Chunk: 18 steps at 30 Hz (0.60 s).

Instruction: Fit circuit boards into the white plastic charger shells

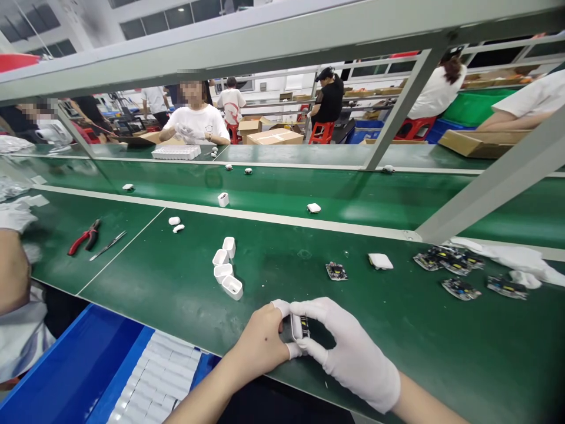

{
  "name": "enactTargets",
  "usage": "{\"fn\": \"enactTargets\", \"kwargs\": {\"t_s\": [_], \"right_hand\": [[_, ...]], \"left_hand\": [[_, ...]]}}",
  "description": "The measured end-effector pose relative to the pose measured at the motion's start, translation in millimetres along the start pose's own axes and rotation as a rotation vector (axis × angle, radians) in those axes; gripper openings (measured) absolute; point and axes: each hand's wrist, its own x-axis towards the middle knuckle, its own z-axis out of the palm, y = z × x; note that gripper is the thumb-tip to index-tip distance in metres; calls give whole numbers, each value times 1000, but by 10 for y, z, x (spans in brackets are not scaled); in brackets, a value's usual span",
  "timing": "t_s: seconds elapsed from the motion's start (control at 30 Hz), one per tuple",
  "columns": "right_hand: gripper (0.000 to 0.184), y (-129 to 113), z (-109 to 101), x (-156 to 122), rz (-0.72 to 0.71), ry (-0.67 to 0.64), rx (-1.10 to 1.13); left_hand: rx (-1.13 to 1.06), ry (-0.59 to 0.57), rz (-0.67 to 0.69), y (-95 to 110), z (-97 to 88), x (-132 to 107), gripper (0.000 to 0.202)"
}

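Observation:
Both my hands meet at the near edge of the green table [397,330]. My left hand [258,341], bare but with white caps on the fingertips, and my right hand [348,347], in a white glove, are both closed on a small white charger shell [299,327] with a dark circuit board showing inside it. To the left of my hands stand several empty white shells [226,268]. A loose circuit board [336,271] and a white cover [380,261] lie just beyond my hands.
Several circuit boards [459,277] and a white cloth [516,259] lie at the right. Red pliers [85,237] and tweezers [108,245] lie at the left beside a neighbour's arm [11,265]. A blue bin of white parts [150,383] sits below the table edge. People work across the conveyor [282,194].

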Motion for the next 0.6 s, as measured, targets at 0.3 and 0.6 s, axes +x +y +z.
{"fn": "enactTargets", "kwargs": {"t_s": [0.3, 0.6], "right_hand": [[61, 142, -43, -123, -251, 58, -393], [34, 51, -7, -124, -450, -90, -264]], "left_hand": [[-157, 10, -17, -1, -42, -3, 36], [-457, -16, -60, 94, -89, -124, 39]]}}
